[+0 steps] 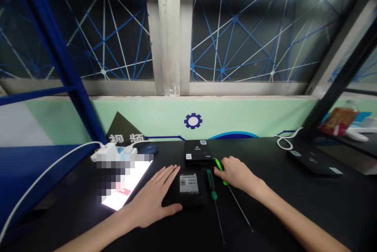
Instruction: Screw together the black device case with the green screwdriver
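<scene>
My left hand [156, 195] lies flat on the black desk with its fingers stretched out and thumb apart. Just beside its fingertips is a black box-like device [203, 189] with a white printed label. My right hand [237, 172] is closed around the bright green handle of a screwdriver [225, 183], whose long thin shaft points toward me. Left of it lies a second screwdriver [211, 185] with a dark green handle, roughly alongside and untouched. Behind these sits another flat black box [197, 151] with small stickers. My right fingertips are partly hidden behind the hand.
A lit phone or tablet [132, 187], partly blurred out, lies left of my left hand. Behind it are a white power strip [108, 151] with cables and a dark mouse [149, 149]. Another black device [313, 161] lies at the right, near a white cable [284, 142].
</scene>
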Motion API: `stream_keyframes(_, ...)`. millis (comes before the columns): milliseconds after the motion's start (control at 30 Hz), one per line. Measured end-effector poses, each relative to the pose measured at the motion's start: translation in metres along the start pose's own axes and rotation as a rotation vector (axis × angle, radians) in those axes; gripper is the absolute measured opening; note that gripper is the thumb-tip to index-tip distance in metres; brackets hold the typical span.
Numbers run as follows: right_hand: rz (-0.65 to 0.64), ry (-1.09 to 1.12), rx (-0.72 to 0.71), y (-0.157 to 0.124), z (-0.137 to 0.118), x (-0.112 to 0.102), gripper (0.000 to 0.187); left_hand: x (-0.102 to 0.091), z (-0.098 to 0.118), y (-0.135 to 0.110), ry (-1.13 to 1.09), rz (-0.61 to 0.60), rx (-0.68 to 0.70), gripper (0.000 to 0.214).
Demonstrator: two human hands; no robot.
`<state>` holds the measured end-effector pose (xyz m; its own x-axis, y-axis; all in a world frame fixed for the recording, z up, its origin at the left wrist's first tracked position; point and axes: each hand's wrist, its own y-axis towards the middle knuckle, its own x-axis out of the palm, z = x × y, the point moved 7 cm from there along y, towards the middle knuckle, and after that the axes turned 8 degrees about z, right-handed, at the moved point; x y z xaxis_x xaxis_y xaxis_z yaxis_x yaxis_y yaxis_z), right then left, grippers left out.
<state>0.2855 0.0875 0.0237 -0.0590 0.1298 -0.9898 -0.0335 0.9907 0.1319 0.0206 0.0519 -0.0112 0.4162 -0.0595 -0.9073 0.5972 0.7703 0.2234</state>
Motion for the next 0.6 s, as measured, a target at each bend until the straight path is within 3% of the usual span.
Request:
stream_keyframes(233,0.045,0.060,-0.003,0.005,0.009,-0.007,0.034,-0.002,0.003,0.004,0.000,-0.061,-0.028,0.095)
stream_keyframes(367,0.031,0.097,-0.006,0.007,0.008,-0.005,0.034,-0.008,0.007,0.014,0.024,-0.032,-0.003,0.106)
stream_keyframes(600,0.014,0.156,0.013,0.007,0.008,-0.005,0.033,-0.007,0.007,0.017,-0.007,-0.034,-0.001,0.101)
